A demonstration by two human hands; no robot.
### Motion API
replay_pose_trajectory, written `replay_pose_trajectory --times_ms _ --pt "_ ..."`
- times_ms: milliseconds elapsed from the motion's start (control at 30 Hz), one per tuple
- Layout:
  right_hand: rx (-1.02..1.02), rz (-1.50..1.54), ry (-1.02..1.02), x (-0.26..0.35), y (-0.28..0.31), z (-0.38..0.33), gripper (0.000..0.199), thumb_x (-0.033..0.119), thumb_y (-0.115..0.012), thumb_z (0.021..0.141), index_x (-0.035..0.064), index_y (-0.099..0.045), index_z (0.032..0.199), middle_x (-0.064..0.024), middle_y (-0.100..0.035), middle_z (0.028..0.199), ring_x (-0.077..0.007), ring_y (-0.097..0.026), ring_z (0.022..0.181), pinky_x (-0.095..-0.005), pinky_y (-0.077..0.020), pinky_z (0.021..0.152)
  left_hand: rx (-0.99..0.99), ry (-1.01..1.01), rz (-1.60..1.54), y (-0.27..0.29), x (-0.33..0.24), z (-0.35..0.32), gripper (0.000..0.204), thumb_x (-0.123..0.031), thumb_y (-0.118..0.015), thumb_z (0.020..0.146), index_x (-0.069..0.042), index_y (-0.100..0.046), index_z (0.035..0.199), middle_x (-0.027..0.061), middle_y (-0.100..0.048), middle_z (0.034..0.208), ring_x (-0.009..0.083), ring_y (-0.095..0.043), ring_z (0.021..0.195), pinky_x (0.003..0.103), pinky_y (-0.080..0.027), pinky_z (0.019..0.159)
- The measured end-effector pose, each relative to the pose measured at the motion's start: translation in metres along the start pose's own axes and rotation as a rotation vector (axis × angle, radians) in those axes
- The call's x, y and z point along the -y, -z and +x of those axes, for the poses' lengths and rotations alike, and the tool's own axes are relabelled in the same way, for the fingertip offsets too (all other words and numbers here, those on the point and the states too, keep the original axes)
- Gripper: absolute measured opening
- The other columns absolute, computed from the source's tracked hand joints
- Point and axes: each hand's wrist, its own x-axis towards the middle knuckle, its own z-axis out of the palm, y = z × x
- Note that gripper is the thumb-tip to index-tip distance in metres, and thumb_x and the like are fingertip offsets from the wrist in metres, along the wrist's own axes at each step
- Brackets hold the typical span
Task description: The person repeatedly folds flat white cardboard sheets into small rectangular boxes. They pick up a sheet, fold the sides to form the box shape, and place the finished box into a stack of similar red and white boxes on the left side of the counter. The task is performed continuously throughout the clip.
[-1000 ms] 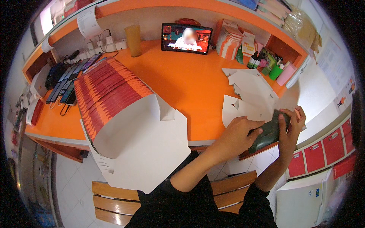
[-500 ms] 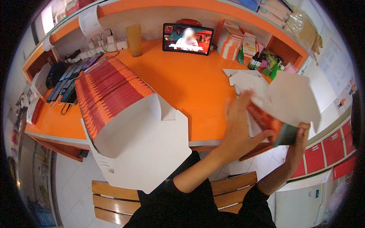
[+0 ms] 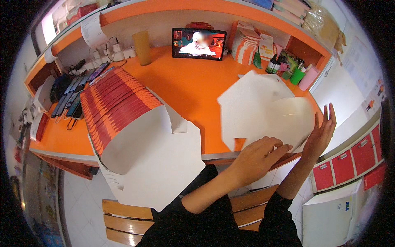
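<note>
A white cardboard blank (image 3: 263,109) with cut corners and a slot lies at the right of the orange desk, blurred at its right part. My left hand (image 3: 261,160) is at its near edge, fingers curled together on the card. Beside the right edge, my right hand (image 3: 323,129) is open, fingers spread and pointing up, palm toward the card. Whether the right palm touches it I cannot tell. To the left rests a nested stack of curved cardboard pieces (image 3: 119,105), red and orange outside; the front one shows its white inside and a wide flap over the desk edge.
A lit tablet (image 3: 198,44) stands at the back beside a tan cup (image 3: 142,48). Several phones (image 3: 74,92) with cables lie at the far left. Orange-white boxes (image 3: 246,43) and small bottles (image 3: 273,65) stand at the back right. A wooden slatted seat (image 3: 127,216) is below.
The blank has flipped from its folded, red-printed side to lie white face up, spread leftward. My left hand has drawn nearer to me; my right hand has let go and opened.
</note>
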Motion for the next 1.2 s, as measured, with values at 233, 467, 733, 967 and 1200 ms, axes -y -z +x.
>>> replay_pose_trajectory --times_ms 233,467,733,967,1200 --pt "1.020 -0.086 0.242 0.011 0.026 0.000 0.045 0.057 -0.059 0.086 0.0122 -0.059 0.086 -0.0219 -0.051 0.132 -0.0416 -0.033 0.137 -0.0578 -0.0145 0.113 0.219 0.209 0.173 0.018 -0.006 0.015 0.021 -0.020 -0.056 0.092 -0.014 -0.056 0.112 0.0110 -0.064 0.089 0.0278 -0.066 0.082 0.041 -0.053 0.070" --pt "0.612 0.252 0.148 -0.019 0.023 -0.007 0.036 0.049 -0.058 0.090 0.0159 -0.047 0.082 -0.0132 -0.054 0.108 -0.0404 -0.041 0.130 -0.0603 -0.0242 0.109 0.191 0.353 -0.130 0.021 0.008 0.007 0.024 -0.022 -0.062 0.092 -0.005 -0.058 0.109 0.0140 -0.069 0.088 0.0292 -0.068 0.081 0.036 -0.053 0.070" --pt "0.751 -0.491 0.359 0.030 0.003 -0.021 0.009 0.014 -0.069 0.080 0.0097 -0.061 0.082 -0.0110 -0.061 0.114 -0.0325 -0.051 0.124 -0.0583 -0.0133 0.114 0.028 0.527 -0.592 0.014 0.018 0.005 0.022 -0.012 -0.063 0.092 0.000 -0.068 0.109 0.0107 -0.071 0.096 0.0117 -0.063 0.085 0.029 -0.051 0.077" --pt "0.914 -0.673 0.433 0.043 0.003 -0.024 0.020 0.017 -0.071 0.076 0.0134 -0.068 0.095 -0.0093 -0.057 0.126 -0.0323 -0.040 0.134 -0.0585 -0.0123 0.115 0.044 0.513 -0.567 0.016 0.018 0.008 0.022 -0.011 -0.063 0.092 0.000 -0.067 0.110 0.0107 -0.071 0.097 0.0124 -0.063 0.086 0.028 -0.051 0.079" --pt "0.641 -0.527 0.547 0.021 0.009 -0.035 0.029 0.028 -0.069 0.083 0.0156 -0.062 0.109 -0.0113 -0.055 0.129 -0.0365 -0.041 0.133 -0.0604 -0.0171 0.113 0.200 0.282 -0.425 0.021 0.009 0.010 0.022 -0.013 -0.059 0.094 0.000 -0.061 0.112 0.0140 -0.068 0.097 0.0186 -0.064 0.086 0.033 -0.050 0.078"
